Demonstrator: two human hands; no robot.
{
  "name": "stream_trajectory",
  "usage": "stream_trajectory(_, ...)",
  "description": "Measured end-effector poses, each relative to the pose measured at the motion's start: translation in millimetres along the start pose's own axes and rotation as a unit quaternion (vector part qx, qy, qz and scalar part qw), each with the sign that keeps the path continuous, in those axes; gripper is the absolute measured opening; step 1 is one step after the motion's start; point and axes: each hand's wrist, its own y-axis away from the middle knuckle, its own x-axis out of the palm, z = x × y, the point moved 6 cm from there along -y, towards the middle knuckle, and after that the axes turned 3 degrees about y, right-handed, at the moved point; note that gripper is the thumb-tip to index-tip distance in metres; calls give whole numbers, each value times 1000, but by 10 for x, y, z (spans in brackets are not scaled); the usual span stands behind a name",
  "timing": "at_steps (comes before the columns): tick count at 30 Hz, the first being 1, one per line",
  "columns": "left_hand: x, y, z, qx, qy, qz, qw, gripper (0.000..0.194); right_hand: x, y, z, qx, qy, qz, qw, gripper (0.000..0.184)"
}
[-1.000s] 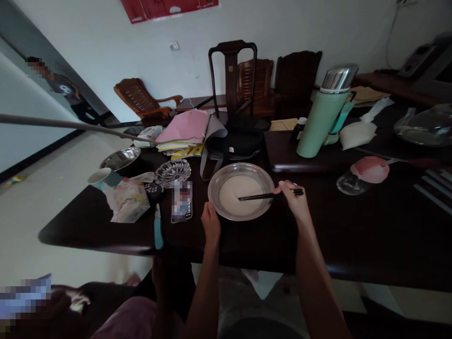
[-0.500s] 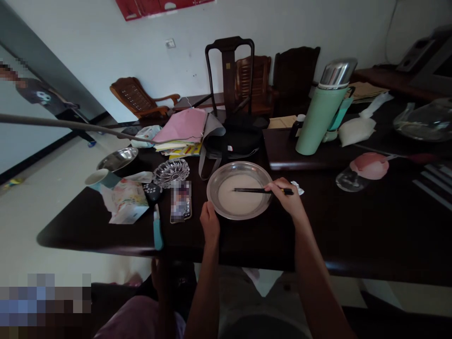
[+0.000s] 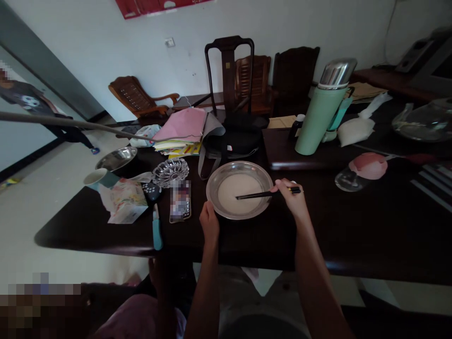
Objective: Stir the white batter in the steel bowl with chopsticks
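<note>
A wide metal bowl stands on the dark table, with a pale, milky liquid in it. My left hand is closed on the bowl's near left rim. Above the right rim, my right hand grips a pair of dark chopsticks. Their tips dip into the liquid near the bowl's middle. Left of the bowl lie a phone and a knife with a turquoise handle.
Behind the bowl lies a black bag beside papers under a pink folder. A glass dish, a second metal bowl and a paper cup stand left. A green thermos rises at right. One person sits close at lower left.
My right hand has moved slightly right and down with the chopsticks, whose tips sit lower in the bowl. My left hand stays at the rim. The person at far left has shifted.
</note>
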Motion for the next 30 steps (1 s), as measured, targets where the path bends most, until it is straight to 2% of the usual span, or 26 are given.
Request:
stream_trajectory(3, -3, -5, 5, 2, -5, -3, 1000, 42, 29, 3, 38, -31, 4, 29, 999, 40)
stream_trajectory(7, 8, -2, -5, 2, -13, 0, 1000, 40, -57, 5, -15, 1, 15, -30, 999, 45)
stream_trajectory(10, -51, 42, -35, 16, -47, -8, 999, 37, 1, 3, -3, -13, -7, 17, 1000, 42)
stream_trajectory(12, -166, 90, -53, 35, -86, -20, 995, 36, 15, 2, 28, -39, 4, 27, 999, 37)
stream_trajectory(14, -371, 142, -87, 79, -131, -62, 986, 34, -32, -1, 24, -33, 20, -11, 999, 37)
stream_trajectory(16, -611, 192, -142, 142, -209, -120, 960, 32, -64, 2, -3, -7, 13, -39, 999, 41)
stream_trajectory(18, -818, 209, -156, 168, -285, -161, 930, 30, -22, 5, -7, 1, -9, -14, 1000, 43)
stream_trajectory(21, -1007, 170, -100, 139, -360, -171, 907, 30, 49, 5, 35, -30, -13, 31, 999, 40)
stream_trajectory(23, -1053, 133, -44, 103, -386, -162, 902, 30, 16, -3, 27, -32, 6, 4, 999, 39)
stream_trajectory(26, -1027, 66, 12, 76, -411, -138, 898, 30, -53, -5, -38, 6, 5, -47, 999, 43)
stream_trajectory(28, -990, -10, 19, 75, -425, -125, 893, 30, -26, -3, -43, 8, -8, -29, 1000, 43)
stream_trajectory(30, -966, -122, 5, 81, -430, -120, 891, 32, 27, -1, -4, -21, -8, 10, 1000, 40)
